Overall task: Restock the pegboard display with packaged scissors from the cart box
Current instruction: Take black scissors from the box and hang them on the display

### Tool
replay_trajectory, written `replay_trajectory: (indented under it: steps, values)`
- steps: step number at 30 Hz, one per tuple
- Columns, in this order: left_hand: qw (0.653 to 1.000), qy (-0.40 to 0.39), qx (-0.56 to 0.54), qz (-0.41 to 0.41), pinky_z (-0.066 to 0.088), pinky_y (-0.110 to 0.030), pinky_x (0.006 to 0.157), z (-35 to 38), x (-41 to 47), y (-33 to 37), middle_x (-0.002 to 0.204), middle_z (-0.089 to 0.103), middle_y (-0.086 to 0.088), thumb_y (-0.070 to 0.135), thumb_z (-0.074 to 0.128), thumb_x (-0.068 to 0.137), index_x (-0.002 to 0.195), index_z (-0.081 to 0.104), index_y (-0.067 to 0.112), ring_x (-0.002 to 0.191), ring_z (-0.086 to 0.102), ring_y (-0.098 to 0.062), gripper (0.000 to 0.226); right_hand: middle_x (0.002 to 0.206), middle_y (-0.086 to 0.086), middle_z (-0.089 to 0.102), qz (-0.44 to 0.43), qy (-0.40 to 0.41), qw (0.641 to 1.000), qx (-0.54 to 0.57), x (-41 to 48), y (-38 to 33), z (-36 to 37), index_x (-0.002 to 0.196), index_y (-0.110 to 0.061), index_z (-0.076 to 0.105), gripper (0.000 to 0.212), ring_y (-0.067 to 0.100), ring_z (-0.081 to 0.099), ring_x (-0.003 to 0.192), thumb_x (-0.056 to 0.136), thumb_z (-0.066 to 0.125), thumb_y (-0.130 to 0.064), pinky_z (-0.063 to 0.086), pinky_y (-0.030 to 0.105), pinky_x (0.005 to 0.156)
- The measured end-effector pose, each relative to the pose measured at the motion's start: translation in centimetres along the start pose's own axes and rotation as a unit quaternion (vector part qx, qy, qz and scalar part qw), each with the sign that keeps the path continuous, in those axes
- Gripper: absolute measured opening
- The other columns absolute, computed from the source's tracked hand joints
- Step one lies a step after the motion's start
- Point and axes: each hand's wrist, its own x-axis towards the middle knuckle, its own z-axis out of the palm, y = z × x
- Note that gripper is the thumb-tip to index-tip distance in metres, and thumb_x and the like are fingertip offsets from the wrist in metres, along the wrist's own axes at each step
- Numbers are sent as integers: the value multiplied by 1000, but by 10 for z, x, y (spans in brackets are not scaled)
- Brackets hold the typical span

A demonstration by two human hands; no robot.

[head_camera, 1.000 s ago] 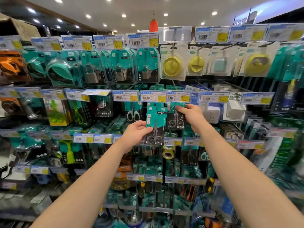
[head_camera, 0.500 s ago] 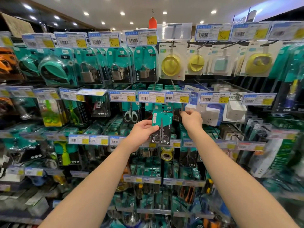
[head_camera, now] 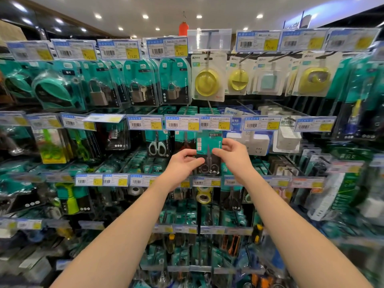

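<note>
A teal and black scissors pack [head_camera: 208, 150] is held upright in front of the pegboard display [head_camera: 187, 113], just under a row of price tags [head_camera: 216, 123]. My left hand [head_camera: 182, 163] pinches its lower left edge. My right hand [head_camera: 232, 154] grips its right edge. Small black-handled scissors show through the blister at the bottom of the pack. More scissors packs [head_camera: 158, 144] hang on hooks directly to the left. The cart box is out of view.
Padlock packs [head_camera: 137, 84] hang above on the left, yellow fixtures [head_camera: 207, 80] above the pack, white power adapters [head_camera: 253, 144] to the right. Tape rolls [head_camera: 203, 196] and further tool packs hang below. Price tag strips jut out at every row.
The pack has shifted right and up to the peg under the price tags. My right hand came down from the hook and took hold of the pack's right edge.
</note>
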Motion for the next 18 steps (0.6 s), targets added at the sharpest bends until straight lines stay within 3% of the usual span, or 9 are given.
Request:
replay_trajectory:
  steps: [3,8,14,18]
  values:
    - [1000,1,-9,7,54,-30,84,-1,-2,4,107,77,0,26,78,92,112,68,26,96,71,-14,22,108,-6,79,-10,6,1000,18,1,-4,-3,118,-18,72,27,11,74,102,93,70,-7,57,38,97]
    - [1000,8,-21,22,51,-27,78,3,-2,11,104,79,-2,25,77,93,111,71,23,89,69,-12,19,111,-3,79,-5,16,999,44,6,-6,-2,122,-17,70,30,16,74,106,94,70,-8,56,47,102]
    - [1000,17,-10,23,48,-23,72,8,-5,15,100,76,3,26,74,95,105,67,28,85,67,-10,12,115,-3,77,1,19,999,50,8,-8,-1,130,-17,67,36,13,73,109,95,69,-9,55,44,104]
    - [999,24,-20,29,51,-30,78,8,-3,21,97,76,5,28,73,95,102,66,32,82,67,-11,10,112,-2,78,-1,22,998,67,12,-13,-1,121,-18,69,29,17,74,106,95,69,-7,58,43,99]
